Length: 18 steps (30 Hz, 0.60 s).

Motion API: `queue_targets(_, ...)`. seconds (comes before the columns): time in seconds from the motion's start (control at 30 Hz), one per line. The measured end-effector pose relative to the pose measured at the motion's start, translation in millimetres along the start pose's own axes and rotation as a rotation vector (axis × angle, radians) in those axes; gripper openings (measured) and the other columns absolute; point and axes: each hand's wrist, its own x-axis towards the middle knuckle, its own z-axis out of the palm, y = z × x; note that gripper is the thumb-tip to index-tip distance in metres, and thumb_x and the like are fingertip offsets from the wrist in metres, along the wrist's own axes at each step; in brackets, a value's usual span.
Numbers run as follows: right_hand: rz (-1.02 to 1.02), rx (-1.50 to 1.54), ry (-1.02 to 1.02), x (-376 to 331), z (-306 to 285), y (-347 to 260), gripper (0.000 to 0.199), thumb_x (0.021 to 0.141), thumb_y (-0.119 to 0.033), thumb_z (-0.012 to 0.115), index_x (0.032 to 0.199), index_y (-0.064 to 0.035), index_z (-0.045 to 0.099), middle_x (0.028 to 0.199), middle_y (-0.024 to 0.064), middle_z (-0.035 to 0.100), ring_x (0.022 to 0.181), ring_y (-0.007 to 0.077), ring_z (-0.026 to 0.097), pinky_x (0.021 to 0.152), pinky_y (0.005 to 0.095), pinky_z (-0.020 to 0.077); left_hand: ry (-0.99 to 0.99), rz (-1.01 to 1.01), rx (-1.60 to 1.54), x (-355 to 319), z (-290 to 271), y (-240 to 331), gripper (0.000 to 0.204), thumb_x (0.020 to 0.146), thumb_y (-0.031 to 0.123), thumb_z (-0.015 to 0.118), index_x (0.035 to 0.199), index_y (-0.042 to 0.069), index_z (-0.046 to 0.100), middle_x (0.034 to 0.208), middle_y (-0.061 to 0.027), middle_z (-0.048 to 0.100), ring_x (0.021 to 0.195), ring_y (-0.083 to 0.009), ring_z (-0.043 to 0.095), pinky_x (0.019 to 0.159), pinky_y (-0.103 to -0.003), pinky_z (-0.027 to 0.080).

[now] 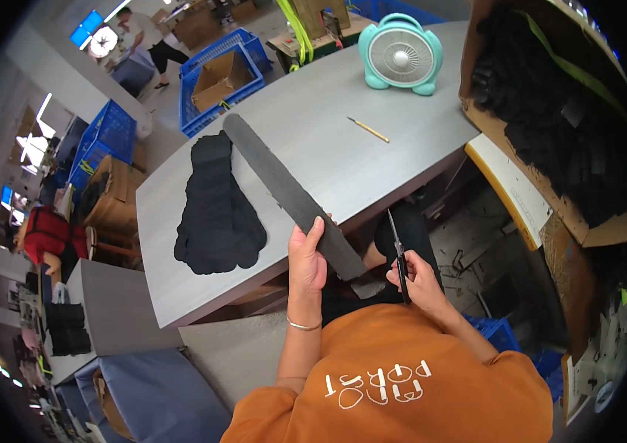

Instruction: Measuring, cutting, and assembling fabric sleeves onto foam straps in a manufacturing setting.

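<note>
A long dark grey fabric strip (276, 181), rounded at its far end, slants across the near table edge. My left hand (307, 262) is closed around its lower part, thumb on top. Its lower end hangs over my lap, beside a small dark grey piece (367, 286). My right hand (418, 280) grips black-handled scissors (400, 255), blades pointing up and away, apart from the strip. A fanned pile of black fabric pieces (214, 214) lies on the table, left of the strip.
On the grey table (306, 111) are a yellow pen-like tool (369, 129) and a mint-green fan (402, 55). At right stands a cardboard box (601, 235) full of black pieces. Blue crates (188, 96) stand beyond the table. Two other people (152, 37) are farther off at left.
</note>
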Motion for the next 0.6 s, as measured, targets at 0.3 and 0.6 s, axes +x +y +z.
queue_targets(0.3,0.053,0.214,-0.193,21.5,42.0,-24.9,0.038,0.076,0.001,0.081,0.101,-0.0060,0.053,0.096,-0.0001,0.057,0.085,0.0064,0.056,0.077,0.0222,0.0495,-0.060,-0.124,0.044,-26.0,-8.8,-10.2,0.024,0.093,0.015,0.068,0.113,0.004,0.060,0.103,-0.0054,0.068,0.090,-0.0116,0.064,0.082,-0.028,0.053)
queue_targets(0.6,0.183,0.021,-0.237,10.5,77.7,-43.5,0.032,0.077,-0.001,0.078,0.094,-0.0098,0.051,0.080,-0.0048,0.049,0.066,0.0018,0.047,0.056,0.0181,0.0367,0.663,0.117,0.362,-177.4,-153.3,-49.5,0.025,0.098,0.020,0.060,0.112,-0.001,0.061,0.107,-0.0070,0.066,0.095,-0.0133,0.062,0.082,-0.029,0.050)
